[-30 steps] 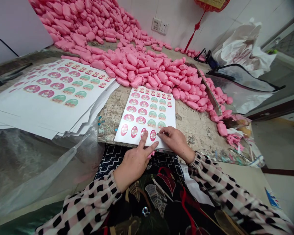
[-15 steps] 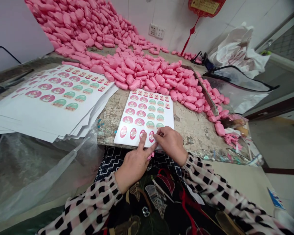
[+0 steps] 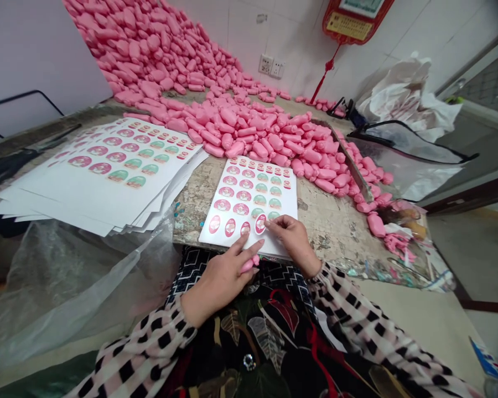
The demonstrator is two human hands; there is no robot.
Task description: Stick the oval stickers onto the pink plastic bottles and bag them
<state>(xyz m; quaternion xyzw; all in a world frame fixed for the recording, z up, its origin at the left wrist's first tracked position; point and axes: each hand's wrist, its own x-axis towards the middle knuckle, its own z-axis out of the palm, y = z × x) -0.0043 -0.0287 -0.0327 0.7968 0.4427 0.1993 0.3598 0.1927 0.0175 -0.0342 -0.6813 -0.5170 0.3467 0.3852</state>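
Note:
A sheet of stickers lies in front of me at the table's near edge, printed with rows of pink and green labels. My right hand pinches an oval pink sticker by its right edge, at the bottom row of the sheet. My left hand rests its outstretched index finger on the sheet's lower edge. Its lower fingers are curled round a small pink plastic bottle, whose neck end pokes out below the sheet; most of the bottle is hidden by the hand.
A big heap of pink bottles spreads across the back of the table. To the left lies a stack of sticker sheets over clear plastic film. A wooden strip and a clear zip bag are at the right.
My right hand has lifted the oval sticker's edge and holds it slightly above the sheet. The left hand has shifted down and left, showing more of the bottle. The camera view has tilted slightly.

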